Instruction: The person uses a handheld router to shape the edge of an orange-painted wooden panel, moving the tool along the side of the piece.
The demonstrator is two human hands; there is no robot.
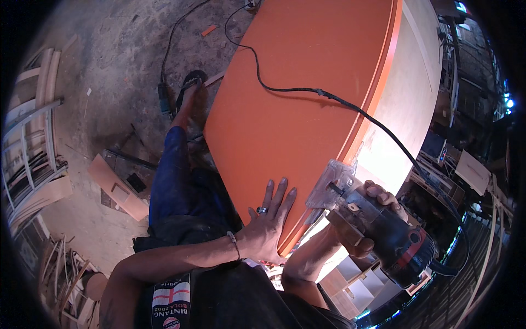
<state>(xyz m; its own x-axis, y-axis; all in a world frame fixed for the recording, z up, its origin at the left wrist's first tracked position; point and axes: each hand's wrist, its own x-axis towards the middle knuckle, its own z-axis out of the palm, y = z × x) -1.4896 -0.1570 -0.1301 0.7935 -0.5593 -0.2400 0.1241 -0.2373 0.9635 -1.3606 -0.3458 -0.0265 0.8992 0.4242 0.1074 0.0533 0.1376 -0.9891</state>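
A large orange panel (pixel 312 55) with a rounded front edge slants across the middle and runs up the view. My left hand (pixel 267 222) lies flat on its near end, fingers stretched, with a ring and a bracelet showing. In my right hand (pixel 349 236) is a black trim router (pixel 393 233), my fingers wrapped round its body. The router is tilted on its side, its clear base (pixel 327 185) at the panel's right edge. I cannot make out its bit. From the router a black power cord (pixel 290 89) loops up and crosses the panel.
Right of the panel's edge is a pale, brightly lit side face (pixel 419 71). On the floor left lie a corded dark tool (pixel 164 97) near my foot and a board with a cutout (pixel 121 192). A metal frame (pixel 24 134) and wood scraps (pixel 68 279) stand far left.
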